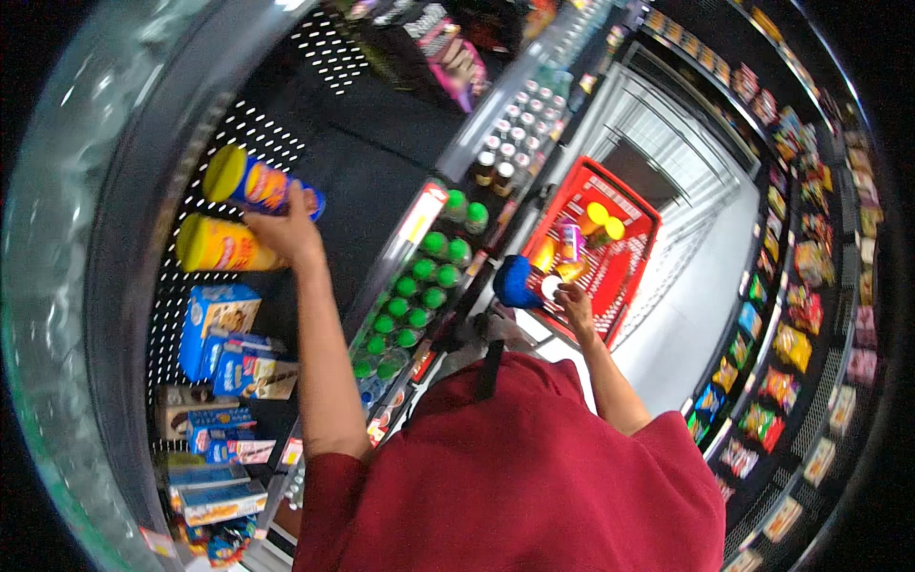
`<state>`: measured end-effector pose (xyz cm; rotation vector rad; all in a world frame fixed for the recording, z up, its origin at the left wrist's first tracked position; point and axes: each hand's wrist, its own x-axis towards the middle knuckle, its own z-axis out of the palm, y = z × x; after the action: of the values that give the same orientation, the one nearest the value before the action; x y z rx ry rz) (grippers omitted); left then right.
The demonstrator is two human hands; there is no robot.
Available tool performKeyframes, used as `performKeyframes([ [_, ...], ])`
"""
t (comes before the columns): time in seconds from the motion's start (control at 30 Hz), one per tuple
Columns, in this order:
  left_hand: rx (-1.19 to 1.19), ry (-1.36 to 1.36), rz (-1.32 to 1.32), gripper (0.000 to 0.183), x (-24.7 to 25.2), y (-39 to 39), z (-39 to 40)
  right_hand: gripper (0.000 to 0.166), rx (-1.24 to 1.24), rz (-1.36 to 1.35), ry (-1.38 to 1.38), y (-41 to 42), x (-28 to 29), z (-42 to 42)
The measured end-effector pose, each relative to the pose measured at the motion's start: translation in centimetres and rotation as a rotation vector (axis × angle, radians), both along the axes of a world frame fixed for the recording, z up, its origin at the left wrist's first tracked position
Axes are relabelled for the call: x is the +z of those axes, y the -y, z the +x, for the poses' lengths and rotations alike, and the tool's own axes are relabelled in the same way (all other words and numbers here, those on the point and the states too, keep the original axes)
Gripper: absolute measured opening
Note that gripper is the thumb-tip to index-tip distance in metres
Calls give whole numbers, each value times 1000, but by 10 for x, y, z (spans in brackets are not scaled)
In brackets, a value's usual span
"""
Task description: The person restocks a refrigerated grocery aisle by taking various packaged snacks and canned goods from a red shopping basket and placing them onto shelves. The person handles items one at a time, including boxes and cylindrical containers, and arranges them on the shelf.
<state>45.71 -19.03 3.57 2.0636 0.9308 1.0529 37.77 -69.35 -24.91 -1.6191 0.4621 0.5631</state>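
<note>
My left hand (289,232) reaches onto a dark perforated shelf, its fingers around a blue snack canister (261,184) with a yellow lid. A yellow snack canister (221,244) lies just beside it, close to my thumb. Both canisters are tilted in view, lids toward the back of the shelf. My right hand (574,307) is at the near edge of a red shopping basket (636,268), fingers closed at the rim of a white-lidded container (550,287). Its body is mostly hidden. Yellow-lidded canisters (597,212) and a purple package (570,242) sit inside the basket.
Blue biscuit boxes (221,322) stand along the same shelf. Green-capped bottles (422,269) fill a lower shelf, with white-capped bottles (525,121) farther along. A blue rounded thing (513,282) is beside the basket. Snack bags (792,347) line shelves across the pale aisle floor (672,343).
</note>
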Motion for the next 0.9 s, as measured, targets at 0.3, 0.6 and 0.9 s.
performKeyframes([
  [0.3,-509,47,-37,48,37,92,-35,36,-23,240,247,-20,150,9],
  [0.6,-1353,-412,15,78,7,231,-65,114,288,237,523,-31,342,33],
  [0.9,-1487,-438,1,82,-25,261,-68,77,141,-464,488,2,304,12],
])
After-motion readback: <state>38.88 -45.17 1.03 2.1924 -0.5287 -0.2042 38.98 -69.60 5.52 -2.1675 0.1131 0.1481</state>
